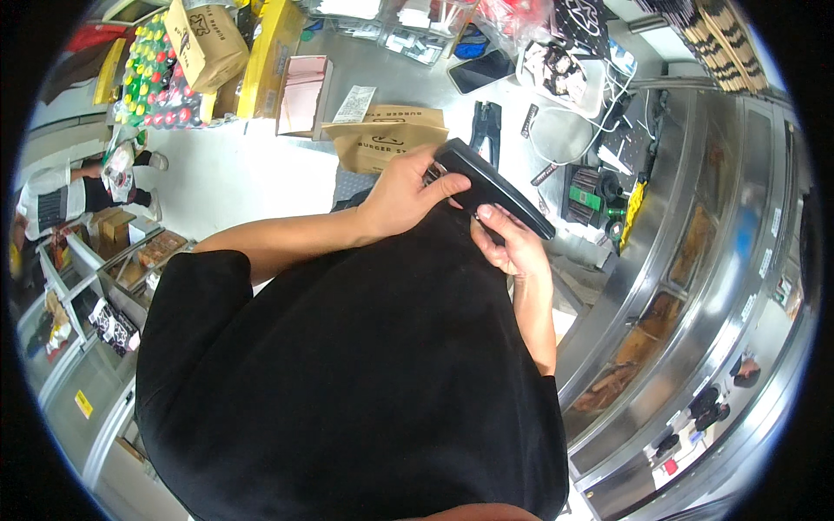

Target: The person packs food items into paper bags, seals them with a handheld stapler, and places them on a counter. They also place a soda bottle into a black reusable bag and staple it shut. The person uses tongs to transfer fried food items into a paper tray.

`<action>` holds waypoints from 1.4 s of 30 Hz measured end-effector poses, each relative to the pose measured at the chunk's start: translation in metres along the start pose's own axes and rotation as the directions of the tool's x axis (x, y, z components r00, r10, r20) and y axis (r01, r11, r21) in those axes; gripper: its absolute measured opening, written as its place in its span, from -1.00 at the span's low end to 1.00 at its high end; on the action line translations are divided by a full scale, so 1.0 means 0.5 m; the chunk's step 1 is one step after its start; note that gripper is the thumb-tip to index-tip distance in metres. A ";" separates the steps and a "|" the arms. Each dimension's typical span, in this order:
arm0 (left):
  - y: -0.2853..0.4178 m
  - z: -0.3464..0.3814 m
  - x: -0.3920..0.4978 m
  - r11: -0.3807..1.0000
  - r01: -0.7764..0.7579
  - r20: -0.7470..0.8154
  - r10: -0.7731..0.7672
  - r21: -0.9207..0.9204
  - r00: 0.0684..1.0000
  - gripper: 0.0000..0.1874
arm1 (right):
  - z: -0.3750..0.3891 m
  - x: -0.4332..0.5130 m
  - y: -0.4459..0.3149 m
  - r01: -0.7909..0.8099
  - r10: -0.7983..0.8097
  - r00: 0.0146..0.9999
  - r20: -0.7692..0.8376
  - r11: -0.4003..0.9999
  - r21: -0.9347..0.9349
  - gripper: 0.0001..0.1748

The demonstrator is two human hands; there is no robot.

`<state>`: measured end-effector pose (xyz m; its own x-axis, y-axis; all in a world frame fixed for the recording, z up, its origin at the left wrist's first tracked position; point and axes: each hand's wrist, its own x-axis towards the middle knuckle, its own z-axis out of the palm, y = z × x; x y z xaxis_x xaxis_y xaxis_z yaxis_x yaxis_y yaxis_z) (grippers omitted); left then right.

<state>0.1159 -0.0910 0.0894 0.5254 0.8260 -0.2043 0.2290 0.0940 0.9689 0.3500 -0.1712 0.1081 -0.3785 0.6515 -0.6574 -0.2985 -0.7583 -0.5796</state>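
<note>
Both of my hands hold a long, black, glossy object, which looks like a desk stapler, slanting down to the right. My left hand grips its upper end, thumb on the dark face and fingers hidden behind. My right hand holds the lower part, thumb against its near edge. Metal shows beneath the object near my left fingers. Brown paper bags with print lie beyond my left hand, with a printed receipt at their back edge. A black plier-type tool lies behind the held object.
A box of pink paper slips, a smartphone and a plastic tub of small packets stand on the steel counter. A white cable loops at right. Steel drawers curve along the right. Bottles and a person are far left.
</note>
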 end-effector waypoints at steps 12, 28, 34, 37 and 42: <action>0.011 -0.031 0.040 0.972 0.198 -0.177 -0.174 0.124 0.969 -0.44 | 0.036 0.019 -0.019 -0.034 -0.923 0.320 -0.212 0.212 -0.977 0.12; -0.124 -0.116 0.169 0.619 -0.243 0.323 -0.020 0.747 0.946 -0.71 | -0.169 0.294 0.038 0.449 -0.552 0.807 0.209 0.343 -0.825 -0.18; -0.106 -0.132 0.160 0.699 -0.229 0.327 -0.008 0.677 0.945 -0.71 | -0.162 0.314 0.017 0.455 -0.586 0.726 0.359 0.019 -0.890 -0.16; -0.105 -0.139 0.159 0.732 -0.260 0.358 0.024 0.630 0.933 -0.73 | -0.156 0.310 0.011 0.483 -0.608 0.706 0.364 0.038 -0.875 -0.16; -0.118 -0.132 0.157 0.674 -0.297 0.420 -0.022 0.676 0.907 -0.79 | -0.112 0.300 -0.018 0.371 -0.544 0.769 0.336 -0.048 -0.927 -0.20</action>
<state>0.0893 0.0049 0.0256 0.8157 0.5140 -0.2655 0.5529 -0.5576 0.6192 0.3450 -0.0654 -0.0120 -0.4233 0.9055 -0.0283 0.6861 0.3000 -0.6627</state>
